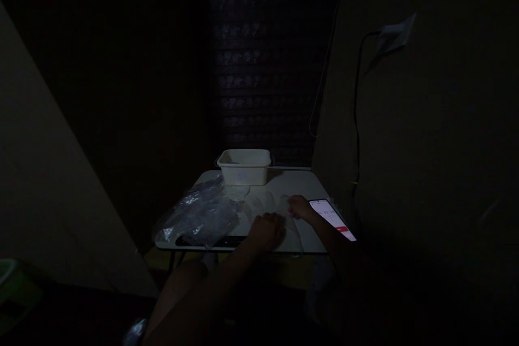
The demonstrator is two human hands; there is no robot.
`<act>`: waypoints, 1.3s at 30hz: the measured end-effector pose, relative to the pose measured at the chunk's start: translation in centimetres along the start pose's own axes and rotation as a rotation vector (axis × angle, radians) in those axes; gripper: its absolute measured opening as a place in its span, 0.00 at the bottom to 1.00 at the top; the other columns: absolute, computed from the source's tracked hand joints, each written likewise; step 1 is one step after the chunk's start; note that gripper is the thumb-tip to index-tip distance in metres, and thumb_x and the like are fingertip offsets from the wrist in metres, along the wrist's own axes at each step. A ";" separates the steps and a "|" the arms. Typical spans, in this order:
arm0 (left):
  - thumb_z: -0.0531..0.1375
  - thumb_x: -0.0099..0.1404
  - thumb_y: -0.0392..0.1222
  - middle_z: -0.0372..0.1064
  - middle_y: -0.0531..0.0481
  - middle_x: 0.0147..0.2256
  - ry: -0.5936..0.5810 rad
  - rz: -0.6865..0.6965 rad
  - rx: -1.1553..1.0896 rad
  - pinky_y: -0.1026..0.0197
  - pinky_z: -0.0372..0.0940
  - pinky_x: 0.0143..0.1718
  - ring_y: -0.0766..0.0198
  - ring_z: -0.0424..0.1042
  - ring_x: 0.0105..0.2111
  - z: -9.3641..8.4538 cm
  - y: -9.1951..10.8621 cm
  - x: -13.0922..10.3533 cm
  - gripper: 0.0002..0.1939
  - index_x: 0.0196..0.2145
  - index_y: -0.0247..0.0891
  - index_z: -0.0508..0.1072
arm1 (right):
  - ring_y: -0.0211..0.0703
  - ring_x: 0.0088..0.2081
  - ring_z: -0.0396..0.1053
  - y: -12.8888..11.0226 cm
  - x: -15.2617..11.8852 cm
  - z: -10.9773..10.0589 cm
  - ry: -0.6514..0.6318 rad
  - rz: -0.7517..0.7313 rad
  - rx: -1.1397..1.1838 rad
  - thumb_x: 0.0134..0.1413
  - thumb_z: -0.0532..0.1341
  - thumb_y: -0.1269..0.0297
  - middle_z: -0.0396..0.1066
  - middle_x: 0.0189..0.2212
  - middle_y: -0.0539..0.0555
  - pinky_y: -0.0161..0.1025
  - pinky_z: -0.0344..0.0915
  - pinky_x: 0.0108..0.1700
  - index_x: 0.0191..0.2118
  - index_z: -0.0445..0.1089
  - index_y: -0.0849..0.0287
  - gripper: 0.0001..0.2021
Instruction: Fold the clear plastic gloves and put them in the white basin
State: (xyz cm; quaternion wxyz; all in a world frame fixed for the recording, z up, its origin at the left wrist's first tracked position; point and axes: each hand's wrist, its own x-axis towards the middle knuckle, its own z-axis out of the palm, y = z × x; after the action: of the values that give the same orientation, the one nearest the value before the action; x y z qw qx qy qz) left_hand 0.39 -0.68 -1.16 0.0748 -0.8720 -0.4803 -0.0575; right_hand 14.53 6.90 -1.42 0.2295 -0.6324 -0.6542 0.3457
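Note:
The scene is very dim. A thin clear plastic bag (263, 203) lies spread on a small white folding table (239, 174) in front of me. My left hand (267, 231) rests palm down on its near part, fingers lying on the plastic. At the bag's right edge, my right hand (299, 207) pinches the film between closed fingers. To the left is a crumpled heap of clear plastic (206, 211), shiny in places. Fine details of the fingertips are lost in the dark.
A white plastic tub (244, 173) stands at the table's back, with something indistinct inside. A lit phone (330, 218) lies at the right edge. Behind is a dark slatted blind (259, 65); a black cord (357, 102) hangs from a wall outlet (395, 32). A green bin (16, 292) is lower left.

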 end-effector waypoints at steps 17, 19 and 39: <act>0.37 0.58 0.48 0.52 0.38 0.45 -0.037 -0.101 0.058 0.53 0.53 0.36 0.55 0.53 0.43 2.2 -0.7 1.5 0.22 0.43 0.31 0.56 | 0.40 0.33 0.63 2.5 -4.5 -0.9 -0.003 -0.209 -0.603 0.39 0.53 0.57 0.66 0.30 0.53 0.32 0.54 0.28 0.40 0.59 0.57 0.19; 0.37 0.58 0.47 0.52 0.37 0.45 -0.051 -0.098 0.061 0.54 0.53 0.36 0.55 0.53 0.43 2.1 -0.7 1.5 0.22 0.41 0.29 0.58 | 0.41 0.33 0.63 2.4 -4.6 -0.7 -0.011 -0.210 -0.600 0.39 0.53 0.55 0.67 0.30 0.53 0.32 0.54 0.28 0.41 0.58 0.57 0.20; 0.36 0.58 0.48 0.52 0.39 0.46 -0.013 -0.071 0.028 0.52 0.52 0.38 0.54 0.50 0.45 1.8 -0.8 1.6 0.23 0.42 0.31 0.57 | 0.38 0.31 0.63 2.7 -4.2 0.0 0.021 -0.262 -0.547 0.38 0.53 0.55 0.66 0.29 0.52 0.30 0.53 0.26 0.42 0.57 0.57 0.22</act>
State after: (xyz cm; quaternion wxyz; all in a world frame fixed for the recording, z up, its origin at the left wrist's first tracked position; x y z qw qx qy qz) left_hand 0.60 1.44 -2.62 0.0817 -0.8536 -0.5122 -0.0479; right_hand 16.77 2.67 -2.85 0.1000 -0.5843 -0.7967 0.1177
